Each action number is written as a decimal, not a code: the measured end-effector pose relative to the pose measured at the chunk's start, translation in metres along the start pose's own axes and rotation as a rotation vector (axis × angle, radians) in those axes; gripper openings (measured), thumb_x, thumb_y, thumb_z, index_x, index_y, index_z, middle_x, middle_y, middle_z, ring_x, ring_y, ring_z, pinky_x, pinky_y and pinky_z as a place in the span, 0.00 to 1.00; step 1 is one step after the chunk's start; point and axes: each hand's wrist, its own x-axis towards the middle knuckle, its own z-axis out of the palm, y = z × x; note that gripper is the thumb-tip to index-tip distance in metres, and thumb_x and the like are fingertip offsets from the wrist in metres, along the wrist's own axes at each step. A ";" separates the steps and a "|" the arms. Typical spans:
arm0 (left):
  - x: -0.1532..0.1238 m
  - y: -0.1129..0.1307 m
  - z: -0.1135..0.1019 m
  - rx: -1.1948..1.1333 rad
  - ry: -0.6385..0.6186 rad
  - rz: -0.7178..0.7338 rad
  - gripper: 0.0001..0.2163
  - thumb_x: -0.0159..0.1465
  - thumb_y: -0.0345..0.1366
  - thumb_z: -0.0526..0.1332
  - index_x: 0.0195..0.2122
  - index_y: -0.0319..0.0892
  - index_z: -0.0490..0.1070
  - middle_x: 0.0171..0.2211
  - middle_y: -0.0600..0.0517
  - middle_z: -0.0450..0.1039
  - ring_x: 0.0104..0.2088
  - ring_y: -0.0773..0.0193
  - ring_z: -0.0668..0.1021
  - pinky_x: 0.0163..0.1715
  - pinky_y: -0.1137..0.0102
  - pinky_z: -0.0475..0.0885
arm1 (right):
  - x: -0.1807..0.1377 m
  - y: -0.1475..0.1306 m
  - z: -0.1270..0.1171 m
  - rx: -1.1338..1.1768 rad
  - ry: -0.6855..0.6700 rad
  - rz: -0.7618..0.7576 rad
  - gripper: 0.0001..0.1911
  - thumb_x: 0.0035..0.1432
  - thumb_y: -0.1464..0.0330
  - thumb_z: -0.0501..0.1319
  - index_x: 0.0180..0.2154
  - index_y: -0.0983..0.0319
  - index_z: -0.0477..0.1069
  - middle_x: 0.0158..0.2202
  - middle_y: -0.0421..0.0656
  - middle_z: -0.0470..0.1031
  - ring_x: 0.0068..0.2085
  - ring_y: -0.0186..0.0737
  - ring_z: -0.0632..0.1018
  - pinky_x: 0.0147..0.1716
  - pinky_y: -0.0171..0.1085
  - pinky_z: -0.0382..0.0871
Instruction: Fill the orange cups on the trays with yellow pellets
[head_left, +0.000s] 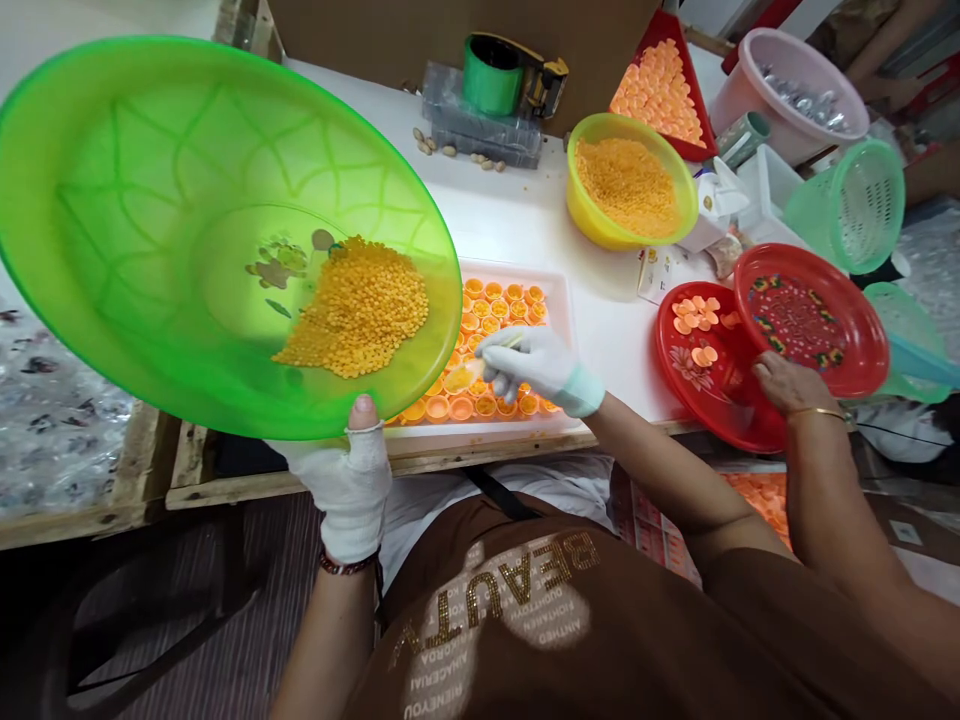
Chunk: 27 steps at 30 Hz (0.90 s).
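My left hand (349,480), in a white glove with the thumb tip bare, grips the rim of a large green basin (187,130), which is tilted. A heap of small yellow beads (367,310) lies in the basin's lower right part. My right hand (529,365), also gloved in white, is closed on the handle of a small spoon (463,376) that carries some yellow beads. Under the spoon stands a white tray (562,300) packed with small orange cups (486,405). Some of the cups hold yellow beads. The basin hides the tray's left part.
A yellow bowl of beads (581,205) stands beyond the tray. On the right, another person's hand (787,385) holds a red tray (862,350) above a second red tray (675,370) with orange pieces. A tape dispenser (551,85) sits at the back; a pink tub (739,90) stands back right.
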 end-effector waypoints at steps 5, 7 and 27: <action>0.000 0.003 -0.001 -0.007 -0.003 0.007 0.30 0.64 0.44 0.70 0.61 0.38 0.61 0.65 0.33 0.69 0.67 0.43 0.72 0.68 0.50 0.68 | -0.022 0.024 0.006 -0.531 -0.050 -0.412 0.10 0.68 0.67 0.60 0.38 0.62 0.79 0.35 0.44 0.81 0.34 0.37 0.80 0.37 0.36 0.76; 0.000 0.004 -0.001 -0.006 -0.009 0.012 0.30 0.64 0.44 0.69 0.62 0.37 0.60 0.65 0.33 0.68 0.67 0.43 0.72 0.68 0.49 0.68 | -0.024 0.024 0.007 -0.669 -0.059 -0.608 0.11 0.69 0.67 0.59 0.40 0.61 0.80 0.35 0.45 0.81 0.36 0.39 0.80 0.39 0.37 0.74; 0.000 -0.006 0.000 0.010 0.014 -0.029 0.33 0.60 0.47 0.69 0.61 0.38 0.58 0.62 0.32 0.69 0.61 0.49 0.76 0.65 0.55 0.69 | 0.086 -0.036 0.079 0.315 -0.131 0.119 0.06 0.70 0.76 0.60 0.37 0.65 0.71 0.24 0.38 0.76 0.23 0.28 0.77 0.21 0.26 0.74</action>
